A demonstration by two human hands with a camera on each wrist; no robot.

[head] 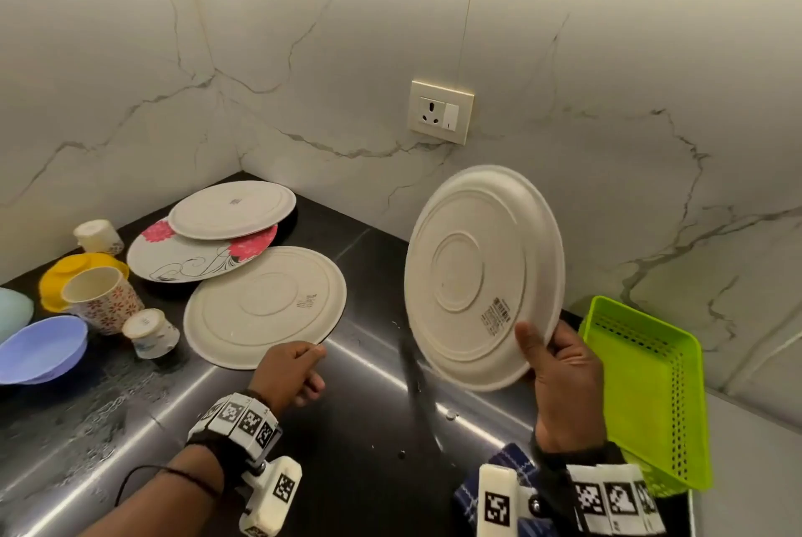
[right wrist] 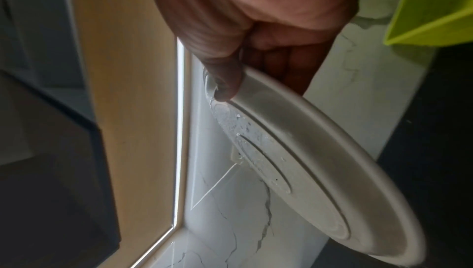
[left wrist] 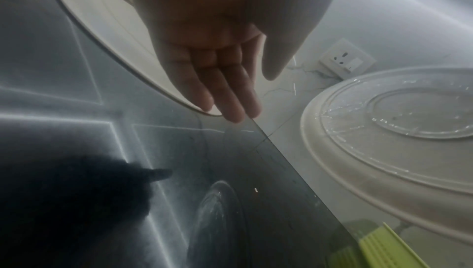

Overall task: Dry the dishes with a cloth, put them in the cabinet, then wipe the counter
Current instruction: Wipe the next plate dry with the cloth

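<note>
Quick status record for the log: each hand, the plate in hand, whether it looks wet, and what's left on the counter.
right hand: grips the lifted plate by its lower rim
lifted plate: nearly upright, underside toward the camera
wetness: droplets on the underside in the right wrist view
left hand: holds nothing, beside the nearest plate
counter: three plates, cups, bowls, green basket
cloth: not clearly identifiable
</note>
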